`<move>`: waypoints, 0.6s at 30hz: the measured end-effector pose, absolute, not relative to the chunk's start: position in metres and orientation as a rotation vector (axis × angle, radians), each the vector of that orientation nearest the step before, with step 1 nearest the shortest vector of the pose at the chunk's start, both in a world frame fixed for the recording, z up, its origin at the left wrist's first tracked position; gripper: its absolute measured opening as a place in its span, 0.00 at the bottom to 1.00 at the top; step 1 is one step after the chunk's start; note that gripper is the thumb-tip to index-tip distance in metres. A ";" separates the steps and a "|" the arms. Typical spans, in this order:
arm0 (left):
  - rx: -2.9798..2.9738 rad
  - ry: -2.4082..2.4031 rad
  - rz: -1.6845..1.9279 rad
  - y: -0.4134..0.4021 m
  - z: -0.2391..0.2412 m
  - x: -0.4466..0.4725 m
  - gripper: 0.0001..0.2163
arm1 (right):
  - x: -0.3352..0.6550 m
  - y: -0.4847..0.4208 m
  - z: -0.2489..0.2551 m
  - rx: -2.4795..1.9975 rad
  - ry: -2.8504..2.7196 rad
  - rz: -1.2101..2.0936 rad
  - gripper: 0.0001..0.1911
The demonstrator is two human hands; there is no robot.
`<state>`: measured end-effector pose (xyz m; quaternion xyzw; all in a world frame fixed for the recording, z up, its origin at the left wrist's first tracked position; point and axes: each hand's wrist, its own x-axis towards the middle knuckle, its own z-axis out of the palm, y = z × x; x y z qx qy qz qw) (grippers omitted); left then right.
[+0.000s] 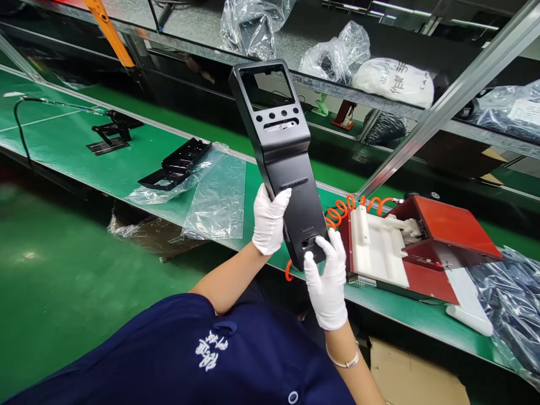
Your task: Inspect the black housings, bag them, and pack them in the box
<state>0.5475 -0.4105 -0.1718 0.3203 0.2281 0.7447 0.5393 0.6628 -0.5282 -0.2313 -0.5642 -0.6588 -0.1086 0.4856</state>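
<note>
Head view:
- Long black plastic housing panel [279, 147] with a rectangular window opening, three round holes and a slot below them. It is held up in the air over the green desk [63, 146], tilted, with the window end farthest from me.
- My left hand [270, 220], in a white glove, is clenched round the panel's left edge at its lower half, thumb on the front face.
- My right hand [327, 284], in a white glove with a thin bracelet at the wrist, is grasping the panel's bottom end. The thumb presses the front near a small opening.
- Red and white box-shaped fixture [407, 247] stands on the desk just right of the panel's lower end.
- Orange coiled hose [343, 212] lies between the panel and the fixture, and a loop hangs off the desk's near edge.
- Clear plastic bag [213, 197] lies flat on the desk to the left of my hands.
- Flat black plastic part [177, 163] rests partly on that bag.
- Small black stand [113, 132] with a black cable sits farther left on the desk.
- Shelf [320, 84] above the desk carries several parts in clear bags and a white printed bag [394, 81].
- Slanted silver metal rail [447, 101] crosses the upper right.
- Brown cardboard box [415, 377] sits under the desk at lower right.
</note>
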 end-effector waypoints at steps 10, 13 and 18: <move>0.736 0.569 1.831 -0.414 -0.169 0.553 0.17 | 0.648 -0.523 -0.242 -1.337 -1.446 0.041 0.12; 0.755 0.556 1.840 -0.410 -0.170 0.549 0.19 | 0.654 -0.525 -0.241 -1.299 -1.405 0.205 0.15; 0.727 0.556 1.701 -0.405 -0.169 0.539 0.18 | 0.677 -0.526 -0.228 -1.272 -1.011 0.672 0.35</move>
